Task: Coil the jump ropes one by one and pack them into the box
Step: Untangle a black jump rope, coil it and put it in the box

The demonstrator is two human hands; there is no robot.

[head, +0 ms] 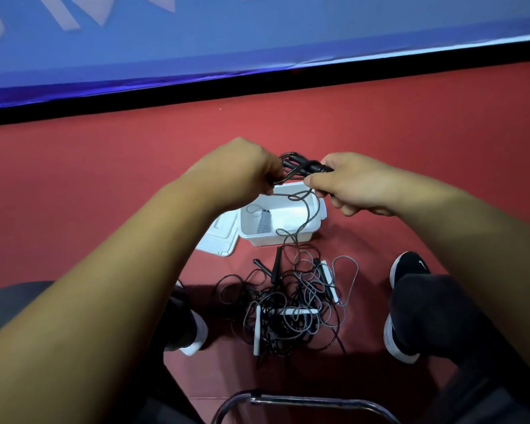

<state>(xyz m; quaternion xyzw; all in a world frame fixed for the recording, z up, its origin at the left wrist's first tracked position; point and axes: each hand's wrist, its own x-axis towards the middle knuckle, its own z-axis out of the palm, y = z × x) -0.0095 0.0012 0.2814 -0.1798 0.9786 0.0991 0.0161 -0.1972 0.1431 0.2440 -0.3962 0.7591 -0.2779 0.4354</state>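
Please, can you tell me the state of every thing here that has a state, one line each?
Black jump rope: partly coiled, tail hanging to the pile.
Left hand: holds its loops.
Right hand: grips its handles.
White box: open.
Lid: off, beside the box.
Grey jump rope: coiled, in the box.
Rope pile: tangled, not yet packed.

Dim, soft focus, wide-angle edge warp.

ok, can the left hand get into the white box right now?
Probably yes: the white box sits open below the left hand, lid off beside it. But that hand grips the black rope, which trails across the box.
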